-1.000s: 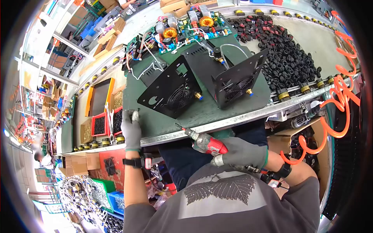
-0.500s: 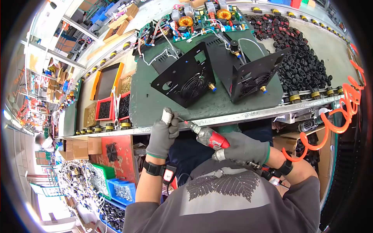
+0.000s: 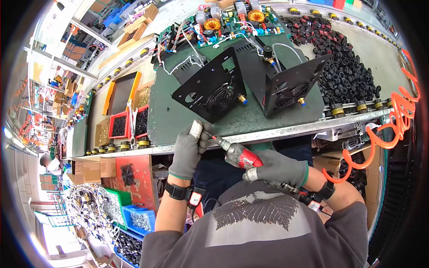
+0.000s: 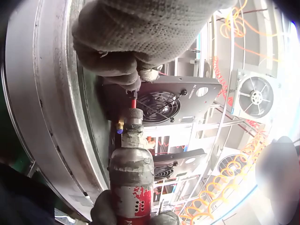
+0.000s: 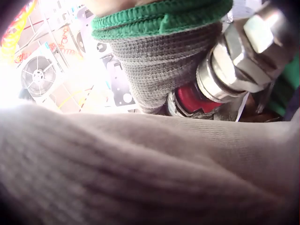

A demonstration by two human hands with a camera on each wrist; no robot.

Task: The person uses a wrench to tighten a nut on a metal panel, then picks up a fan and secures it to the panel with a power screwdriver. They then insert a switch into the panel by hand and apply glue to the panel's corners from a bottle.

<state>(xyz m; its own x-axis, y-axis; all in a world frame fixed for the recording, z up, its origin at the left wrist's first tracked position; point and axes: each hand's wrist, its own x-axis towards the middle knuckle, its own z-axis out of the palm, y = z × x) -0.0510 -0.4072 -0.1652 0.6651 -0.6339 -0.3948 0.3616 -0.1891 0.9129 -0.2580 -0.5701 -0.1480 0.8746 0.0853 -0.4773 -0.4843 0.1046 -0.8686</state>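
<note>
My gloved right hand (image 3: 281, 169) grips a red and silver pneumatic screwdriver (image 3: 243, 158) in front of the bench edge, its bit pointing left. At that tip, the gloved left hand (image 3: 187, 154) pinches a small dark piece (image 4: 133, 94) against the bit; fingertips hide most of it, and I cannot tell what it is. Beyond the hands, two black fan panels (image 3: 214, 91) stand tilted on the green mat (image 3: 167, 123), each with a brass fitting. Green circuit boards (image 3: 241, 36) with copper coils lie behind them.
A metal rail (image 3: 250, 137) edges the bench. Black ring-shaped parts (image 3: 351, 78) are heaped at right, near a coiled orange hose (image 3: 357, 163). Left of the mat sit red bins (image 3: 119, 127) of small black pieces, with a wrench (image 3: 133, 123) across them.
The left hand has moved right from the bench edge to the screwdriver's tip and now pinches a small dark piece there. The right hand keeps its grip, nearly still.
</note>
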